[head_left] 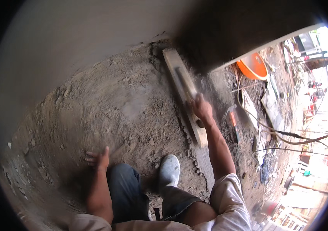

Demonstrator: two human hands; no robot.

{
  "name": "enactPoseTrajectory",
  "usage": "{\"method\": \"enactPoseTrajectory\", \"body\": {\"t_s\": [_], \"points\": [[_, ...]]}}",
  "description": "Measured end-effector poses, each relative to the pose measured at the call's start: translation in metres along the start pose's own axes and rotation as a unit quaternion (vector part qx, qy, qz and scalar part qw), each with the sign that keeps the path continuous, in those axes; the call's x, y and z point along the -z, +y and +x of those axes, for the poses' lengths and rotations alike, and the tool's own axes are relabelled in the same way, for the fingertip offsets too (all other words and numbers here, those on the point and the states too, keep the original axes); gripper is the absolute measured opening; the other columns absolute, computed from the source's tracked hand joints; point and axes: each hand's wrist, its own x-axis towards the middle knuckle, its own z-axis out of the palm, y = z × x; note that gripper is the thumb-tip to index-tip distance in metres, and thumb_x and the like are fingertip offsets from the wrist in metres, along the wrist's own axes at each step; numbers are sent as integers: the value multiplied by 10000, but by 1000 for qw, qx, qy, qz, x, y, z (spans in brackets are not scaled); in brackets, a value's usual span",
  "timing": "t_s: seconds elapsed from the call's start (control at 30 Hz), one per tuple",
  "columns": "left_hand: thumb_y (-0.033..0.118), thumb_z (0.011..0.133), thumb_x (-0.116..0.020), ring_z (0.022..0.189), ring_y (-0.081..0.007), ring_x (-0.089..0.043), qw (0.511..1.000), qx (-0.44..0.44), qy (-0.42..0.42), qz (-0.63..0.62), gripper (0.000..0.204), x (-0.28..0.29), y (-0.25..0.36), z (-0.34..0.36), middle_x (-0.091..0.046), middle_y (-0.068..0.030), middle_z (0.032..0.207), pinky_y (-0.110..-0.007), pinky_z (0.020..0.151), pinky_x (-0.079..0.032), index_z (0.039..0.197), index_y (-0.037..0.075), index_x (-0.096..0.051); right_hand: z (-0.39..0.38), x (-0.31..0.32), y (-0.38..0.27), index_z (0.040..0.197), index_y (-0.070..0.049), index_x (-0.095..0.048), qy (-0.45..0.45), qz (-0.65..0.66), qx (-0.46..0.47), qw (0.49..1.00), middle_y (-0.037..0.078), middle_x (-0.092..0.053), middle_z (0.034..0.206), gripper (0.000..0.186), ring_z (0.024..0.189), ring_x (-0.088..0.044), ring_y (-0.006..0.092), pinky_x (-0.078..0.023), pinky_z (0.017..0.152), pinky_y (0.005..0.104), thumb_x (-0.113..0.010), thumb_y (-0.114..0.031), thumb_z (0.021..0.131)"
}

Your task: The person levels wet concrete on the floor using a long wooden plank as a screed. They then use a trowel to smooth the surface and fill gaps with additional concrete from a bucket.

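Observation:
My right hand is closed round the handle of a long wooden darby float. The float's board lies lengthwise on the ground, its far end near the corner of the walls. A smooth grey strip of mortar runs on from its near end. To the left, my left hand hangs beside my knee with fingers spread, holding nothing. Below it is rough, loose soil; whether the hand touches it I cannot tell.
Pale wall bounds the soil at far left, and a dark wall stands ahead. A claw hammer lies right of my forearm. Beyond are an orange basin, flat boards and loose cables. My white boot stands on the soil.

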Motion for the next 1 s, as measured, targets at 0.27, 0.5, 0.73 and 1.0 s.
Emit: {"method": "enactPoseTrajectory", "body": {"t_s": [0.27,0.5,0.73,1.0], "points": [[821,832,-581,1523,-557,143,1000,8,-7,-1,1356,3,2,1,229,-335,1643,-676,1217,-48,1588,76,262,45,-5,-29,1265,-64,-428,-34,-32,18,999,261,-716,902,501,782,-708,433,-561,682,553,-483,-507,1037],[878,798,-556,1519,-557,158,1000,-2,-9,-6,1384,4,-4,0,260,-321,1639,-696,1205,-74,1593,86,254,52,-13,-44,1184,-56,-447,-60,8,-19,998,278,-715,898,494,828,-710,465,-557,714,555,-487,-525,1032],[845,840,-539,1516,-561,164,1000,1,-9,10,1341,3,7,-8,248,-329,1639,-695,1206,-42,1586,75,266,55,-3,-32,1219,-107,-461,-67,27,-37,997,293,-712,996,425,848,-703,454,-549,705,534,-536,-476,1021],[865,817,-544,1513,-573,155,1000,1,1,1,1376,-1,-9,10,257,-337,1632,-703,1200,-52,1579,67,279,50,-10,-31,1230,-61,-450,-79,4,-9,997,259,-712,857,464,766,-701,447,-552,692,564,-461,-485,1043]]}}
